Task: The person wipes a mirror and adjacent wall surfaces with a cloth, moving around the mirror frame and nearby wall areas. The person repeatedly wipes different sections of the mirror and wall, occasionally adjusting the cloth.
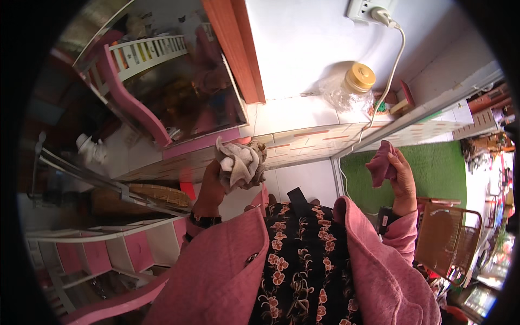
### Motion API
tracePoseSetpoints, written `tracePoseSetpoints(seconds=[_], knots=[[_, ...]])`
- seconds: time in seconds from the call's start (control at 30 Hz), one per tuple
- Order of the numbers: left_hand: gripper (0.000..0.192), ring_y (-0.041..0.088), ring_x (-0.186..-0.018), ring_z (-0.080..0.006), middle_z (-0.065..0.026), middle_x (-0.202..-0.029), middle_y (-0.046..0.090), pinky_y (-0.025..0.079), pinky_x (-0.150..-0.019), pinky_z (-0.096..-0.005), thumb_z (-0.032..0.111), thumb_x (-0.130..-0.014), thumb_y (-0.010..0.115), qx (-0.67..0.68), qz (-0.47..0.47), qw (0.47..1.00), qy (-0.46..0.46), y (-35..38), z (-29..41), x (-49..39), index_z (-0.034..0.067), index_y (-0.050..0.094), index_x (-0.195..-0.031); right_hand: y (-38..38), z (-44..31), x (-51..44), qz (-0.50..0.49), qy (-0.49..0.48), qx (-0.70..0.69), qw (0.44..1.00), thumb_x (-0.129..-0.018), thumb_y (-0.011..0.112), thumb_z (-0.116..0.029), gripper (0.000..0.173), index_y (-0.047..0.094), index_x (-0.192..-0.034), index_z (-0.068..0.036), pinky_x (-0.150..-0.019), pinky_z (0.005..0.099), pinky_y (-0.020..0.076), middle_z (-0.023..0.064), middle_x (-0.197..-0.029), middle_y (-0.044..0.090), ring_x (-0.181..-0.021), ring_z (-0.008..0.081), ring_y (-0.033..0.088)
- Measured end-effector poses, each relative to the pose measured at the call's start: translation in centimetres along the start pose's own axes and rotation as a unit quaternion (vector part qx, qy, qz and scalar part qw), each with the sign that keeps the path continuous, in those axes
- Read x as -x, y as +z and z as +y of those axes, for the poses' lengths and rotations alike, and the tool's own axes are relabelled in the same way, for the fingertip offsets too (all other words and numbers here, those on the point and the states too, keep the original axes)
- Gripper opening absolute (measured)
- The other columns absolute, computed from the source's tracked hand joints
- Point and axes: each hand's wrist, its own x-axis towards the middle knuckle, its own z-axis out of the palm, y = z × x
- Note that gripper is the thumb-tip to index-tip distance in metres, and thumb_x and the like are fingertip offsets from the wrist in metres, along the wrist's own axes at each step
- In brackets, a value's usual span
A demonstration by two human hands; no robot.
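My left hand [212, 187] grips a crumpled bundle of greyish-beige cloth [240, 165] in front of the tiled ledge [300, 115]. The bundle hides most of its fingers. Off to the right, my right hand [404, 180] pinches a small folded mauve cloth [381, 164] between thumb and fingers, above a green mat [434, 174]. The two hands are well apart. On the ledge stands a clear jar with a yellow lid [360, 77], beyond both hands.
A white cable [396, 65] runs from a wall socket [363, 10] down across the ledge. To the left are a pink-framed mirror [191, 97], a woven basket [158, 195] and pink-and-white shelves [134, 239]. A folding chair [443, 235] stands at the right, beyond a metal door frame [338, 174].
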Motion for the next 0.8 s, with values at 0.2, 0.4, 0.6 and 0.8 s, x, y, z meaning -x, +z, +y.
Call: tracePoseSetpoints(seconds=[0.2, 0.4, 0.6, 0.8], knots=[[0.041, 0.06, -0.116, -0.0215, -0.0105, -0.129, 0.059, 0.051, -0.098, -0.0348, 0.017, -0.099, 0.051, -0.227, -0.033, 0.973, 0.003, -1.4, -1.1, -0.9, 0.002, 0.048, -0.137, 0.3, 1.7, 3.1, 0.084, 0.011, -0.034, 0.996, -0.097, 0.059, -0.022, 0.043, 0.048, -0.131, 0.003, -0.087, 0.0349, 0.0553, 0.0126, -0.107, 0.065, -0.098, 0.0226, 0.067], [0.044, 0.057, -0.121, -0.0248, -0.0141, -0.135, 0.055, 0.048, -0.102, -0.0389, 0.019, -0.1, 0.044, -0.32, -0.099, 0.942, -0.005, -1.5, -1.4, -2.2, 0.001, 0.044, -0.14, -1.2, 7.2, 6.8, 0.189, 0.03, -0.104, 0.976, -0.098, 0.059, -0.021, 0.034, 0.056, -0.124, 0.001, -0.083, 0.0332, 0.0554, 0.0098, -0.104, 0.066, -0.093, 0.0199, 0.067], [0.051, 0.058, -0.119, -0.0217, -0.0129, -0.134, 0.056, 0.048, -0.1, -0.0335, 0.008, -0.092, 0.064, -0.209, -0.113, 0.965, -0.11, -1.2, -2.0, -3.8, -0.002, 0.045, -0.139, -1.9, 14.2, 12.3, 0.272, 0.068, -0.201, 0.938, -0.097, 0.062, -0.022, 0.026, 0.063, -0.111, 0.0, -0.075, 0.0314, 0.0567, 0.0078, -0.092, 0.069, -0.083, 0.0188, 0.069], [0.055, 0.058, -0.116, -0.0197, -0.0124, -0.13, 0.057, 0.048, -0.098, -0.0332, 0.011, -0.09, 0.065, -0.284, -0.123, 0.945, -0.111, -0.7, -2.4, -4.4, -0.002, 0.044, -0.139, -2.5, 19.4, 16.4, 0.314, 0.097, -0.246, 0.912, -0.097, 0.062, -0.023, 0.027, 0.064, -0.113, -0.002, -0.074, 0.0318, 0.0562, 0.0071, -0.097, 0.068, -0.086, 0.0182, 0.068]])
